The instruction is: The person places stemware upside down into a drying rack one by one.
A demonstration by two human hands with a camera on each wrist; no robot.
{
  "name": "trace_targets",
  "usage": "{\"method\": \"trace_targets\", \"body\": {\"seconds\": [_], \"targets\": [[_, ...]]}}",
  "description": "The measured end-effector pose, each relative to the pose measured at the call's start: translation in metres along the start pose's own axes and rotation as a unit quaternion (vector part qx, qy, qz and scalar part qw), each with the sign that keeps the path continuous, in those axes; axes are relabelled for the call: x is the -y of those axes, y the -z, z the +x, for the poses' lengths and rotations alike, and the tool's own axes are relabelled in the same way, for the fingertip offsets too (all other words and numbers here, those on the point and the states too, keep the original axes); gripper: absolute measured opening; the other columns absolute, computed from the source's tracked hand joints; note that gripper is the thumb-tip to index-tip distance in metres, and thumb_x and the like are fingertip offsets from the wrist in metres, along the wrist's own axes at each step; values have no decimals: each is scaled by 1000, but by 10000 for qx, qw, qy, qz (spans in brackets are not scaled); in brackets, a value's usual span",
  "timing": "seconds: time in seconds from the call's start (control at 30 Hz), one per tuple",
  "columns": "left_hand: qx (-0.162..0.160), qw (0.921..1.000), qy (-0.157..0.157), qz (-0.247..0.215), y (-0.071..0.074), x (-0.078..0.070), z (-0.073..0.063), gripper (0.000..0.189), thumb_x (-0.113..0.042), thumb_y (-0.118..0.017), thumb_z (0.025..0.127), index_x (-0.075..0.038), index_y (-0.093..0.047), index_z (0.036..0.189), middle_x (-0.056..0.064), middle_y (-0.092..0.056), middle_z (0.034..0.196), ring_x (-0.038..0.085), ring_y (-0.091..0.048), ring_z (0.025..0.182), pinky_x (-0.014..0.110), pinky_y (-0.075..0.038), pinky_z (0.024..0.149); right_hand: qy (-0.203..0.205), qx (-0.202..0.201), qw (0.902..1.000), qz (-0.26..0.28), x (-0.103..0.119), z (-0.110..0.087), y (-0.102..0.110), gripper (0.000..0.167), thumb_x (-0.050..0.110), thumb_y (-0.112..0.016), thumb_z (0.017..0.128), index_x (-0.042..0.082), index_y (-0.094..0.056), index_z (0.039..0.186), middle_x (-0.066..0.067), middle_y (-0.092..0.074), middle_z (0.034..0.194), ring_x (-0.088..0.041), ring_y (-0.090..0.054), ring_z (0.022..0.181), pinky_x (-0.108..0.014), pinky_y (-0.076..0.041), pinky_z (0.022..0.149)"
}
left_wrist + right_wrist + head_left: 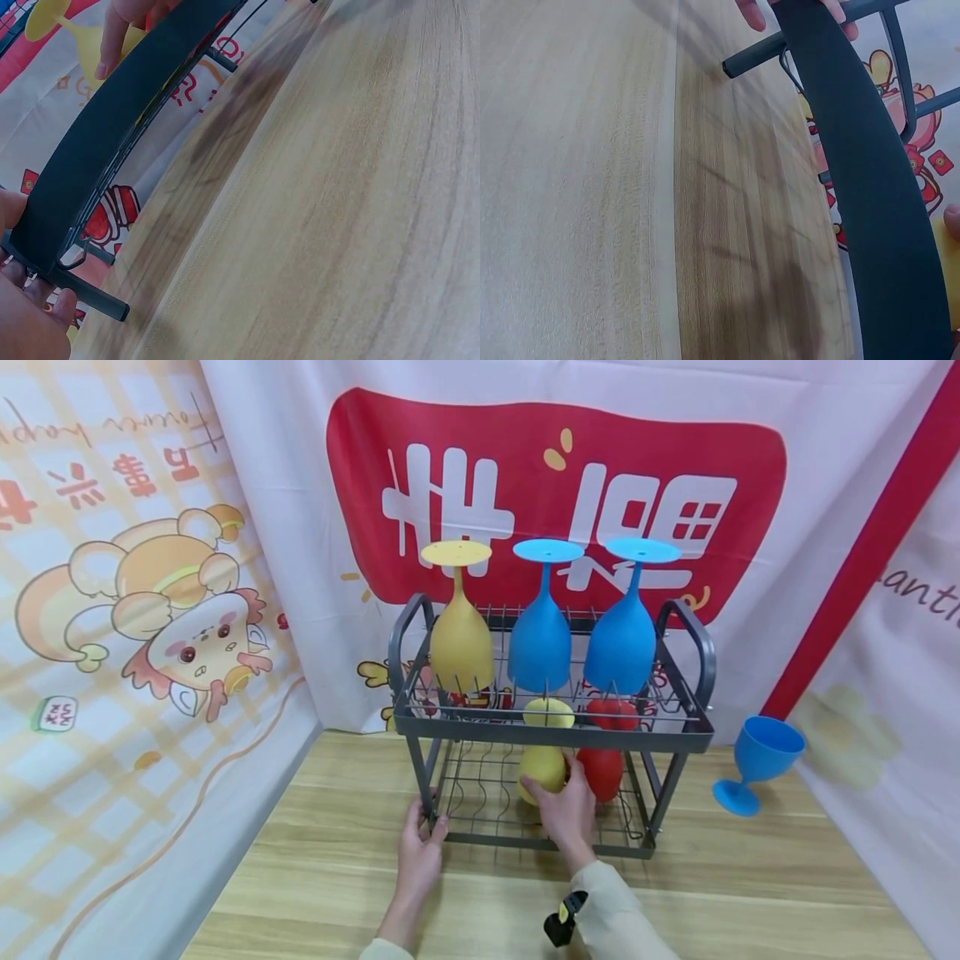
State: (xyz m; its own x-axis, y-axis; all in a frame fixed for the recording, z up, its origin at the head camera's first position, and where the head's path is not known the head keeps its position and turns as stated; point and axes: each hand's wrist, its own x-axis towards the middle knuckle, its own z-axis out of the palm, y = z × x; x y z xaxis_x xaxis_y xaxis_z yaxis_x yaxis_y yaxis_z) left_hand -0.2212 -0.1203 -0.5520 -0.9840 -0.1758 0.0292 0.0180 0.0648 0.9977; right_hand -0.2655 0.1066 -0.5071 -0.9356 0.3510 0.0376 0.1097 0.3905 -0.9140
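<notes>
A dark two-tier metal rack (pixel 551 737) stands on the wooden table. On its lower tier my right hand (pixel 570 810) grips the bowl of an upside-down yellow goblet (pixel 540 770), thumb on the left side and fingers on the right. Right beside it is an upside-down red goblet (pixel 609 777). My left hand (pixel 420 853) holds the rack's lower front left corner; in the left wrist view its fingers (pixel 66 306) wrap the corner by the foot. Upside down on the top tier are another yellow goblet (pixel 461 647) and two blue goblets (pixel 540 647).
To the right of the rack, a blue goblet (pixel 767 750) stands upright on the table (pixel 750 885). A printed white cloth (pixel 255 485) hangs behind and along the sides. Upright handles (pixel 703 652) rise at both ends of the top tier.
</notes>
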Motion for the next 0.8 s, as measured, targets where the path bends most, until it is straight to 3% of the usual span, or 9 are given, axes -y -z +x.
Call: {"method": "trace_targets", "body": {"seconds": [0.43, 0.8], "targets": [[-80, 9999, -87, -51, 0, 3, 2, 57, -4, -58, 105, -23, -48, 157, 26, -47, 159, 40, -66, 125, 30, -57, 77, -115, 28, 9999, -24, 0, 7, -6, 86, 34, -86, 91, 21, -38, 162, -14, -56, 157, -38, -56, 140, -61, -46, 118], [-68, 9999, 5, -88, 0, 2, 1, 57, -7, -61, 104, -28, -49, 156, 24, -50, 156, 32, -67, 104, 28, -52, 68, -142, 1, 9997, -181, -2, 8, -6, 84, 36, -85, 91, 27, -40, 161, -13, -58, 155, -38, -56, 140, -62, -47, 117]]}}
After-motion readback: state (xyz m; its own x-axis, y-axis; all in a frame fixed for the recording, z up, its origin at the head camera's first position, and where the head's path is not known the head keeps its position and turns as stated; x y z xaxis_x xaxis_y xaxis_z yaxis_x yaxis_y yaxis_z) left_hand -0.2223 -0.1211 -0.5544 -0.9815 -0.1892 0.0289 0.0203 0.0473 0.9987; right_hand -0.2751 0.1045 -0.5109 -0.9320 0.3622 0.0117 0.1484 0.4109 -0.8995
